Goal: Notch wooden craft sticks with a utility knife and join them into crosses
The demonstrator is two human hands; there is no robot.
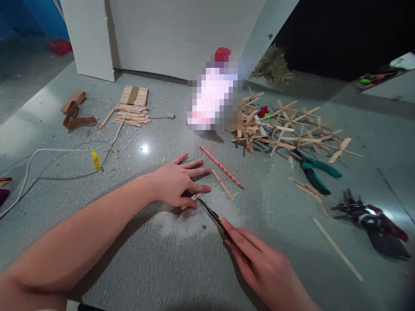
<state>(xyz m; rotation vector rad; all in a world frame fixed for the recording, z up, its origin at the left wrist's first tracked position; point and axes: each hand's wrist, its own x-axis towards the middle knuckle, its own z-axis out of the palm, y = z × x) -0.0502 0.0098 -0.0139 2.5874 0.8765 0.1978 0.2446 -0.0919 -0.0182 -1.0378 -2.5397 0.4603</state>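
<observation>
— Under the left hand (pixel 177 181), what is that pale bit?

— A short wooden stick piece (pixel 195 197). The palm lies flat on the grey table (pixel 136 259), fingers spread and pressed down, and the stick end pokes out from beneath the lower fingers. Held that way, I judge, so it cannot skid while it is cut.

— And the right hand (pixel 259 263)?

— Closed round the handle of a craft knife (pixel 212 214), index finger laid along the top. The dark blade slants up and left, its tip touching the stick just beside the left fingertips — a low angle, probably for pushing down through the wood.

— Isn't the blade close to those fingers?

— Very close. The left fingers sit just behind the tip, not in front of it, which looks deliberate.

— What lies just beyond?

— A red pencil (pixel 221 166) lies slantwise near the left fingertips, and beside it a loose flat stick (pixel 222 185), both within easy reach. A pale scuffed patch covers the table beneath the knife.

— Farther out?

— To the right, green-handled pliers (pixel 313 170) and dark cutters (pixel 372 216), laid apart from each other. Behind the pliers sprawls a tangle of crossed sticks (pixel 285 127). To the left, a neat slab of sticks laid side by side (pixel 132 106), folded cardboard scraps (pixel 74 112), and a white cable (pixel 65 151) with a yellow tag. Wood chips are scattered around that slab.
</observation>
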